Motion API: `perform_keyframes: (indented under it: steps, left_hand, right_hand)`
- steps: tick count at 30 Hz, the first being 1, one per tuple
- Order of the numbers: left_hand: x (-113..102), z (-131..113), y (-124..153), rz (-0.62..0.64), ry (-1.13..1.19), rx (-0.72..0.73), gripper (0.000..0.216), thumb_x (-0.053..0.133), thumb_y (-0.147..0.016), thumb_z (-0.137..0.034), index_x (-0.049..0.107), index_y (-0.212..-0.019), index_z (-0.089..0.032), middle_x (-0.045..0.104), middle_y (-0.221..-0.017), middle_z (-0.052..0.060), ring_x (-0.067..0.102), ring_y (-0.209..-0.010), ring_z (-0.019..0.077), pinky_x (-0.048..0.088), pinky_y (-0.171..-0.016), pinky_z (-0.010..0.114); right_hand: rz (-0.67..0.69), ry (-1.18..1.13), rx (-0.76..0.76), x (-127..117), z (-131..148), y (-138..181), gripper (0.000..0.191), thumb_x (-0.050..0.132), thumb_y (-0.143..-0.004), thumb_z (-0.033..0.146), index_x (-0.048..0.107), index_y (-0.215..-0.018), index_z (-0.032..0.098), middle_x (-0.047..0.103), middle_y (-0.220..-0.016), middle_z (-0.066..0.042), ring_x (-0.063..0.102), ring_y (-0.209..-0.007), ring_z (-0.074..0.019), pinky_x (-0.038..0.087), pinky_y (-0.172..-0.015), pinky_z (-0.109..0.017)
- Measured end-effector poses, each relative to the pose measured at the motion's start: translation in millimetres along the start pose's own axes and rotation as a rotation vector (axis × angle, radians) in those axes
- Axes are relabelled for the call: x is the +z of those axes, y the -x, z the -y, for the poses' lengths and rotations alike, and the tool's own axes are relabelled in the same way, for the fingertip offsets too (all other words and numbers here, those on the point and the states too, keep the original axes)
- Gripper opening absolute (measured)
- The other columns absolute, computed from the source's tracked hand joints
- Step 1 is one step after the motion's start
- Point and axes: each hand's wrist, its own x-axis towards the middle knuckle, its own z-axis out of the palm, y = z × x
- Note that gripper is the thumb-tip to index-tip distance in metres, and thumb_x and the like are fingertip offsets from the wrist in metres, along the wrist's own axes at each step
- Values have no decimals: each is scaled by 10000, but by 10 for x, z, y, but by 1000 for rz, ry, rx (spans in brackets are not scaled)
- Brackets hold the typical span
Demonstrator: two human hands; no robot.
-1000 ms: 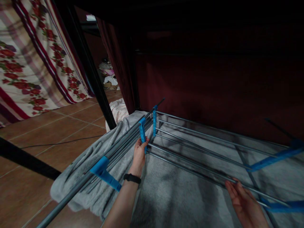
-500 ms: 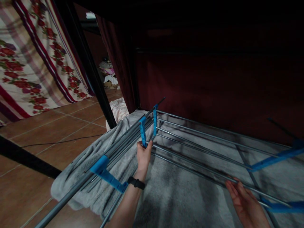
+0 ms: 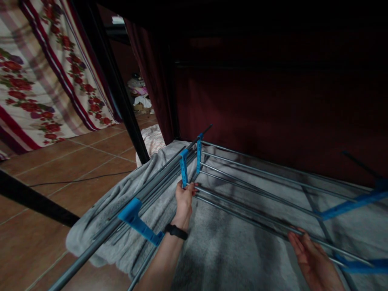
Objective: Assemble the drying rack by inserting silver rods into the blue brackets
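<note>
A rack of grey metal rods and blue plastic brackets lies on a grey blanket [image 3: 224,254]. My left hand [image 3: 183,202], with a black band on the wrist, is closed around the left end of a metal rod [image 3: 242,207], at the foot of a blue bracket [image 3: 183,167]. Farther along the same rod, my right hand [image 3: 315,258] pinches it between thumb and fingers, near the right blue bracket [image 3: 363,265]. Another blue bracket [image 3: 199,155] stands just behind the left one. Nearer me, an angled blue bracket [image 3: 141,224] sits on a thicker pole [image 3: 87,254].
Several loose rods [image 3: 160,184] lie along the blanket's left side. A black metal post [image 3: 119,101] slants up at the left, and a dark red curtain [image 3: 257,113] hangs behind. Beyond are a tiled floor [image 3: 100,161], a dark cable [image 3: 79,178] and a flowered cloth [image 3: 33,89].
My left hand shifts slightly, its fingers now closer around the rod's end by the bracket. My right hand keeps its hold, and the view moves a little.
</note>
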Motion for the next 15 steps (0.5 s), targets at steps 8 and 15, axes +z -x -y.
perform_keyframes:
  steps: [8,15]
  left_hand:
    - [-13,-14,23,-13,20,21,382,747,-688,-282,530,-985,-179,643,-686,-18,606,-556,120,468,-551,232]
    - [20,-69,40,-36,4,-8,371,726,-701,-245,511,-998,-188,675,-720,-3,607,-546,113,477,-548,225]
  right_hand:
    - [8,-3,2,15,8,38,285,926,-624,314,748,-830,229,744,-920,15,713,-887,-134,603,-883,-235]
    - [-7,-60,-14,162,-15,100,286,914,-611,282,735,-821,207,742,-870,-3,715,-847,-150,608,-863,-267]
